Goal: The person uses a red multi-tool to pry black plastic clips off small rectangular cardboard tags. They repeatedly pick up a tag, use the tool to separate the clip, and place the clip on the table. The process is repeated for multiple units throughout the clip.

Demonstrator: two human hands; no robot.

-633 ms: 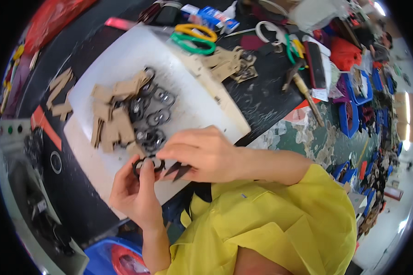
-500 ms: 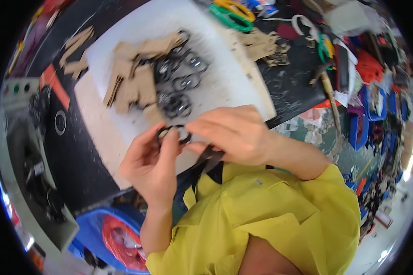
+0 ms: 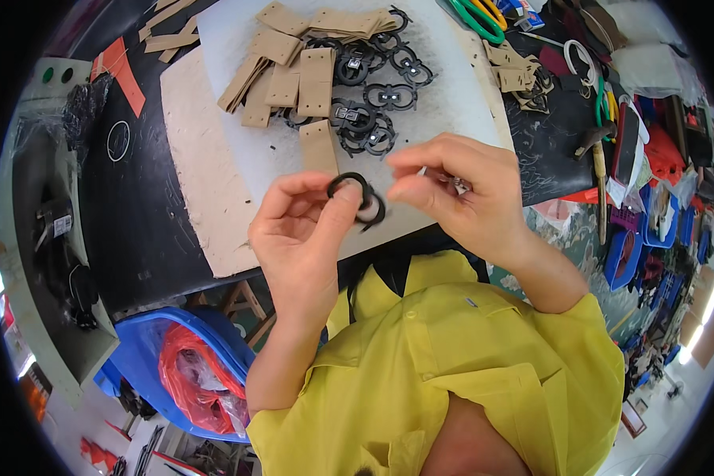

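My left hand [image 3: 297, 238] pinches a black piece of two joined rings [image 3: 366, 190] between thumb and fingers, over the near part of the work board. To its right, apart from the rings, my right hand [image 3: 480, 190] is half closed around small shiny metal pieces [image 3: 459, 186]; their exact kind cannot be made out. Just beyond my hands lies a heap of similar black ring pieces [image 3: 390, 97], some with silver metal plates at the middle. Against that heap rest several tan strips with punched holes [image 3: 316, 79].
The white board [image 3: 468, 95] lies over a beige sheet [image 3: 186, 135] on a black table [image 3: 135, 238]. Green-handled scissors [image 3: 480, 20] and a hammer [image 3: 599, 159] are at the right. Below the table's left side stands a blue bin [image 3: 214, 321] with red plastic bags.
My right hand has moved off the black rings to the right and now shows metal bits in its fingers. My left hand still holds the rings. The whole view has shifted.
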